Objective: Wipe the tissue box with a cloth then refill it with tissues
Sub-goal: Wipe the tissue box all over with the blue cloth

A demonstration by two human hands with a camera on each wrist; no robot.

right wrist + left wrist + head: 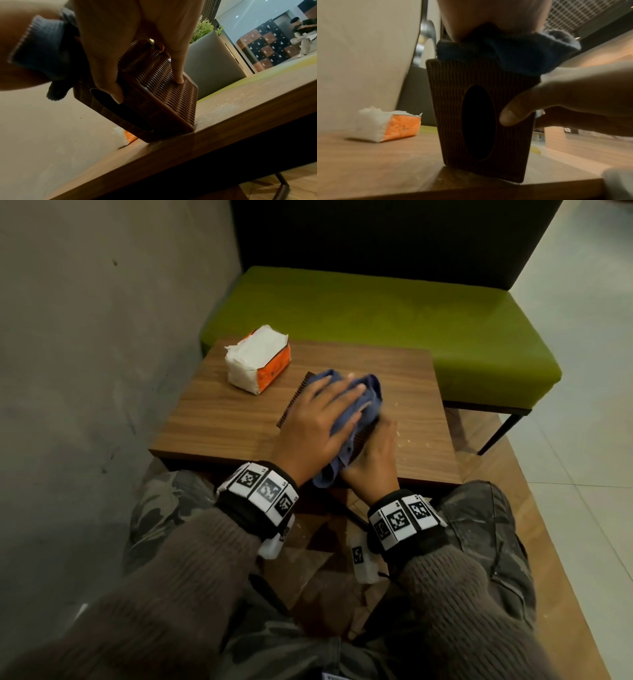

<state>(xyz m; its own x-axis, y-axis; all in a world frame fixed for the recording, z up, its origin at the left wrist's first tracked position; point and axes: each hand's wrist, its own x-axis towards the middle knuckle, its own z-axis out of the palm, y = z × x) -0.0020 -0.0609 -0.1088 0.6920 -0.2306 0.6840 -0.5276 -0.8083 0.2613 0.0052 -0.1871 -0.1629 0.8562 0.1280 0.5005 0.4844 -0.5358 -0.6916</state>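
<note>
A dark brown ribbed tissue box point(295, 402) with an oval opening stands on its side near the front edge of the small wooden table point(219, 422), its oval slot facing the person. Through the slot the inside looks dark; no tissue shows in it, though the interior cannot be seen fully. The box rests on the tabletop, tilted slightly in the right wrist view.

The left hand point(317, 422) lies flat on top of a crumpled blue cloth point(368, 402), fingers straight and spread, pressing the cloth onto the upper face of the box. The cloth drapes over the top and hangs down at the near end.

The right hand point(371, 460) holds the box at its right side: the thumb point(109, 86) reaches to the rim of the oval slot and a fingertip point(179, 79) presses the ribbed side panel, so the fingers are curled round the box.

Towards the back left corner of the table lies an opened orange-and-white soft pack of white tissues point(257, 359), well apart from the box, with the stack of tissues showing at its torn-open top and end.

Behind the table stands a green cushioned bench seat point(445, 320) with a dark backrest.
</note>
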